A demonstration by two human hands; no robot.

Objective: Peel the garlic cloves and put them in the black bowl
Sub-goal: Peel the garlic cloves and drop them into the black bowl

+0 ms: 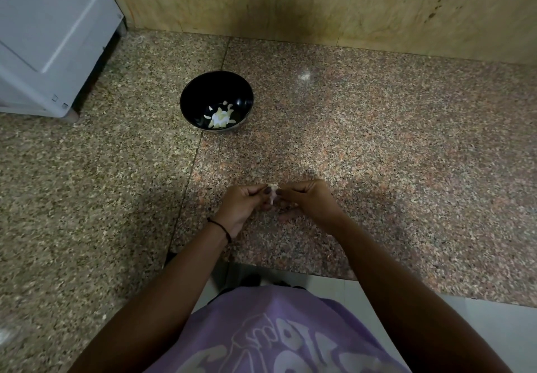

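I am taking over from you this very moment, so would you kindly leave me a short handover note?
Left hand: pinches the small whitish garlic clove.
Right hand: pinches the same clove from the other side, above the speckled granite counter.
Round black bowl: stands on the counter, farther back and to the left.
Done: several pale peeled cloves lie in the bowl.
Left: finish skinning the held clove, which seems partly peeled, and drop it in the bowl. No other unpeeled garlic is in view.
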